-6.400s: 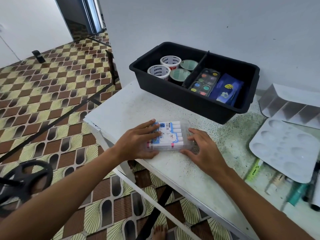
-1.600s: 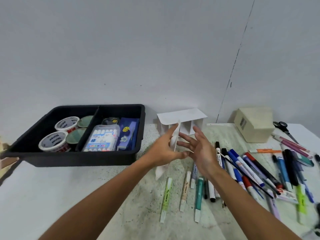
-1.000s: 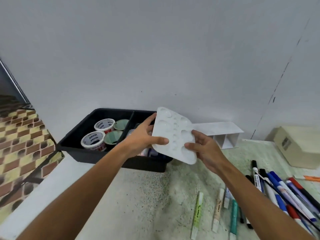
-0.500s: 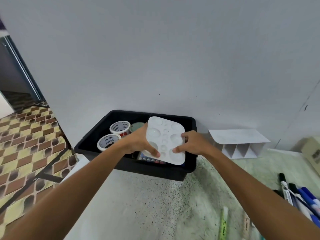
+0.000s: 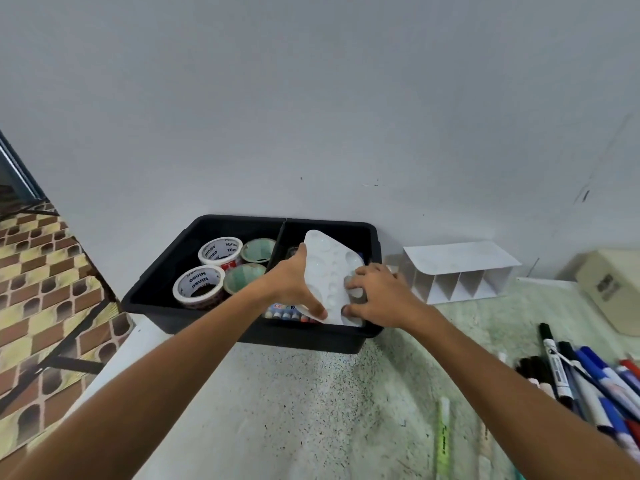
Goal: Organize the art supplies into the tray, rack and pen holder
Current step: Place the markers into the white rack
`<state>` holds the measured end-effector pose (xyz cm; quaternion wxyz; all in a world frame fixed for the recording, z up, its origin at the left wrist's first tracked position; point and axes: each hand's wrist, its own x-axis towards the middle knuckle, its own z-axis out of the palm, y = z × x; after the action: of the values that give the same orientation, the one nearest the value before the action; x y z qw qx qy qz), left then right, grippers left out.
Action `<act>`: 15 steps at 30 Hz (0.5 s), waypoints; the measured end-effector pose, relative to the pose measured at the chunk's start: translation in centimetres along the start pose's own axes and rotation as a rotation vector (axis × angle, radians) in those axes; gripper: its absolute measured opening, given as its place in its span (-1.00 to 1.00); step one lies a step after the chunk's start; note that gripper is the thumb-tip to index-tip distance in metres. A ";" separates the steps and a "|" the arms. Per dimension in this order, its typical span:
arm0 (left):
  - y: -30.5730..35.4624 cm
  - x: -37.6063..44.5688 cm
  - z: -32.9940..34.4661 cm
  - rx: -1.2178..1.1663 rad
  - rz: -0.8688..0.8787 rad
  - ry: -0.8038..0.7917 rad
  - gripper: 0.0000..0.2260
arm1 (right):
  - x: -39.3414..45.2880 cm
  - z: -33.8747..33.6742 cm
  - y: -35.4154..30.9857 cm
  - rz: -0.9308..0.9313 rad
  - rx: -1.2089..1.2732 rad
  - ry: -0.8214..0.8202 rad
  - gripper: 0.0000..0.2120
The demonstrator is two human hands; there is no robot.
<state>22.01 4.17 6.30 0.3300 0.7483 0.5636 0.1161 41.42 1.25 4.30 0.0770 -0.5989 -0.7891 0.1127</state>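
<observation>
Your left hand and right hand both grip the white paint palette inside the black tray's right compartment, long axis running toward the wall, near edge touching the front rim.

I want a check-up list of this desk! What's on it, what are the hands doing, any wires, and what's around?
Surface: speckled white table, greenish toward the right.
Job's things: black tray with two compartments; four tape rolls in the left one; white palette held tilted over the right one, above a marker box. White rack stands right of the tray.
Clutter: loose pens at right, a green highlighter in front, a beige box far right.
Grippers: left hand and right hand both grip the palette.
Cables: nothing seen.
Surroundings: grey wall behind, patterned floor at left.
</observation>
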 end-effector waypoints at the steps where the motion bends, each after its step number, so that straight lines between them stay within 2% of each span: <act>1: 0.0 0.0 0.0 0.026 -0.001 0.004 -0.04 | -0.1 0.2 0.0 -0.008 -0.021 0.003 -0.58; 7: 0.4 -0.7 0.0 0.314 0.009 0.030 -0.06 | -0.2 1.2 0.7 -0.055 -0.017 0.038 -0.69; 12: 0.3 -0.6 0.0 0.548 0.002 0.130 -0.03 | -0.5 0.5 1.8 -0.099 0.282 0.141 -0.70; 15: 1.4 -0.6 0.2 0.518 0.127 0.252 -0.16 | -1.2 -0.7 3.6 -0.097 0.360 0.257 -0.74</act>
<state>22.98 3.39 7.11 0.0477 0.8210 0.5631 0.0808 45.25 1.07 4.01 0.2877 -0.5463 -0.7679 0.1706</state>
